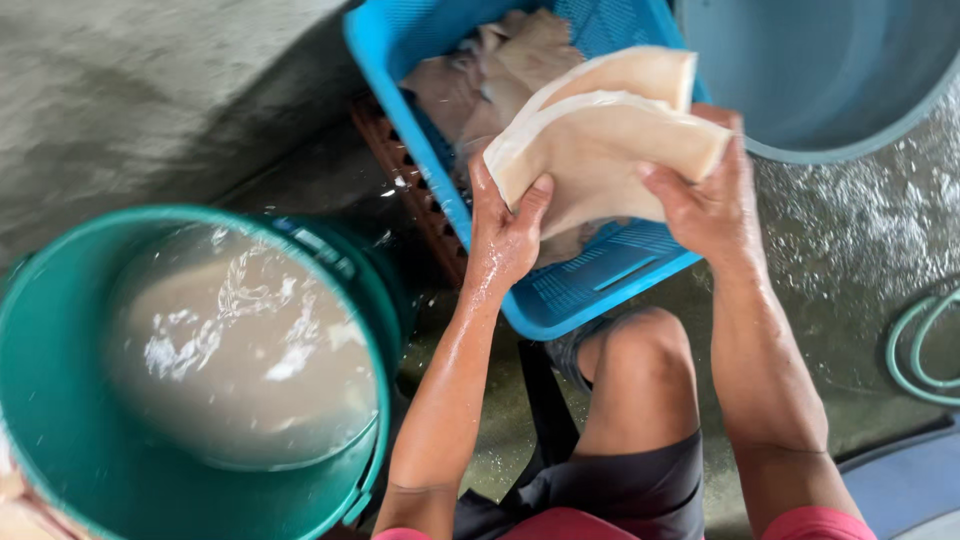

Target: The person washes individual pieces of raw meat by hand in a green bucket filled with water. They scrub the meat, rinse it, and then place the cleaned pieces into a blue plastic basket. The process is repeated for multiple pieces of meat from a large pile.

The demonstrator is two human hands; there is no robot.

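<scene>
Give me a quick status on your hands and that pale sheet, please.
Left hand and right hand both grip the pale sheet, folded. Held over the blue basket, more pieces inside. Green bucket of cloudy water at left. Nothing in the way.

Wet floor: buckets, hose.

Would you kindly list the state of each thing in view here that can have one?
Left hand: wet, gripping the pale flat pieces.
Right hand: gripping the same pieces from the other side.
Pale flat pieces: stacked, held above the blue basket.
Blue basket: tilted, partly filled with more pieces.
Teal bucket: nearly full of cloudy water, surface rippling.
Grey tub: contents not visible.
Green hose: looped on wet floor.
</scene>
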